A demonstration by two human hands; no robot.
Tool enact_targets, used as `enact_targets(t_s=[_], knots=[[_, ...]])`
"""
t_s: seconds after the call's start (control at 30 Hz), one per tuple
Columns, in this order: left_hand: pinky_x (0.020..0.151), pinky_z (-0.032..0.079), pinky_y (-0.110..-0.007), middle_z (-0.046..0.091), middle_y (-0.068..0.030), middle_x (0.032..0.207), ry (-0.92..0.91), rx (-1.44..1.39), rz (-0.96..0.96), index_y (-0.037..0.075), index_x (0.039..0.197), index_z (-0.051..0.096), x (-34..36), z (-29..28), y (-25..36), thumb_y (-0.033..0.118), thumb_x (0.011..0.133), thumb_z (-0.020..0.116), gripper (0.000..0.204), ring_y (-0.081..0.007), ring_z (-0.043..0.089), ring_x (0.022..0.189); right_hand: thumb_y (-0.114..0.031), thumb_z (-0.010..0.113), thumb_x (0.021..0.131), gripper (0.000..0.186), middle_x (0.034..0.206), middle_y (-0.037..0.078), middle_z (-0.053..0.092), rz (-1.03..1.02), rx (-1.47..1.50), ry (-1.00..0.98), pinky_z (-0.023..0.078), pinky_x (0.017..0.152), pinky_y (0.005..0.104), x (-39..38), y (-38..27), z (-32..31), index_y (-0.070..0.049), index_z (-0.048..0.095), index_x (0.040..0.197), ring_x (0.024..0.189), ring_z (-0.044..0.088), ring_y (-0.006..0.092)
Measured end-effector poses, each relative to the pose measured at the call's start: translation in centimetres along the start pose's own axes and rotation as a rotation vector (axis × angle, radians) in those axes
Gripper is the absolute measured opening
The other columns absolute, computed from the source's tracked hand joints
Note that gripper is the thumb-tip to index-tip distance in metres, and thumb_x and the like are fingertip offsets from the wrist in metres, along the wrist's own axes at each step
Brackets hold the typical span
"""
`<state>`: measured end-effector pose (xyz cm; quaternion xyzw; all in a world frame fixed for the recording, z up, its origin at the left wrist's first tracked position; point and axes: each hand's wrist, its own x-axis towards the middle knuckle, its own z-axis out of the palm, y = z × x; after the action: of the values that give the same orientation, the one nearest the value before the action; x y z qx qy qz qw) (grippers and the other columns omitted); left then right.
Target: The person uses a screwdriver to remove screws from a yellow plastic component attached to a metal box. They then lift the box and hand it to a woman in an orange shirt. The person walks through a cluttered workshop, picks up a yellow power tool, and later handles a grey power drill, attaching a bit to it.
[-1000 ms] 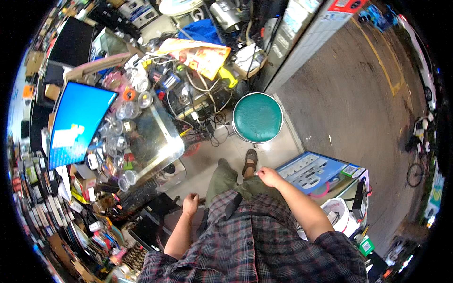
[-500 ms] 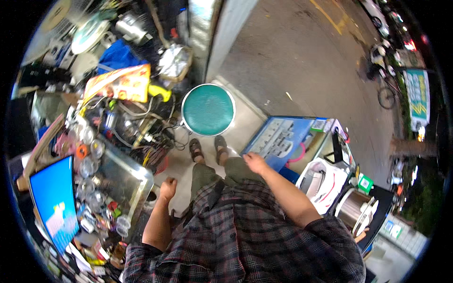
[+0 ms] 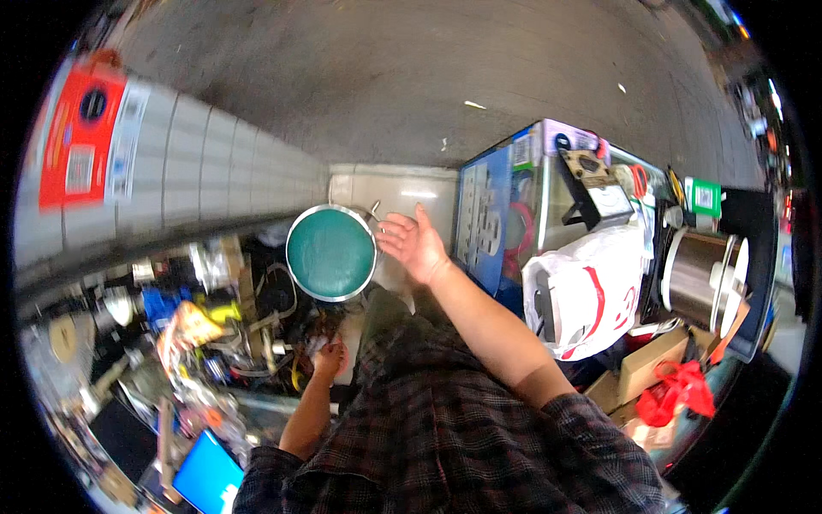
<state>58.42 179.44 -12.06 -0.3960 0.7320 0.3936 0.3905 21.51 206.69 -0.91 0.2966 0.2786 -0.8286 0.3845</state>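
Note:
A round stool with a green seat and a pale metal rim stands in front of me, slightly left of the middle. My right hand reaches forward just right of its rim, palm partly turned up, with fingers spread and nothing in them. A small gap seems to lie between the fingertips and the rim. Lower down, my left hand hangs near the cluttered left side, behind the stool's near edge. Blur and shadow hide how its fingers are set, and I see no object in it.
To the right stands a glass display case carrying a dark meter-like device. A white plastic bag, a wire spool and a red bag lie nearer. A ribbed shutter wall and a lit screen are left.
My view has swung to the right, bringing in the shutter wall. The right hand has risen from beside my thigh toward the stool and opened. The stool appears closer and further left.

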Motion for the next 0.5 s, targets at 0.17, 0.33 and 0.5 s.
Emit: enact_targets(t_s=[0.17, 0.33, 0.5], knots=[[0.088, 0.054, -0.043, 0.071, -0.0132, 0.115, -0.026, -0.475, 0.166, 0.002, 0.123, 0.065, 1.7, -4.2, 20.5, 0.055, 0.105, 0.051, 0.058, -0.0278, 0.07, 0.102, -0.075, 0.033, 0.102, 0.092, 0.157, 0.021, 0.048, -0.227, 0.466, -0.378, 0.032, 0.123, 0.05, -4.4, -9.5, 5.6, 0.0, 0.043, 0.154, 0.145, 0.045, 0.0357], [0.093, 0.051, -0.04, 0.071, -0.0153, 0.119, -0.078, -0.594, 0.266, -0.002, 0.131, 0.063, 2.4, -6.4, 36.1, 0.075, 0.101, 0.037, 0.087, -0.0274, 0.068, 0.105, -0.076, 0.035, 0.1, 0.094, 0.156, 0.023, 0.047, -0.394, 0.562, -0.464, 0.031, 0.124, 0.051, -4.3, -17.2, 7.5, 0.0, 0.042, 0.154, 0.147, 0.042, 0.0376], [0.084, 0.05, -0.037, 0.073, -0.012, 0.107, -0.054, -0.406, 0.069, -0.001, 0.121, 0.07, 8.4, -7.8, 33.6, 0.074, 0.101, 0.04, 0.083, -0.0232, 0.066, 0.093, -0.074, 0.038, 0.101, 0.091, 0.147, 0.025, 0.053, -0.435, 0.569, -0.207, 0.036, 0.12, 0.0505, 3.2, -19.4, 9.2, 0.001, 0.046, 0.15, 0.139, 0.05, 0.0378]])
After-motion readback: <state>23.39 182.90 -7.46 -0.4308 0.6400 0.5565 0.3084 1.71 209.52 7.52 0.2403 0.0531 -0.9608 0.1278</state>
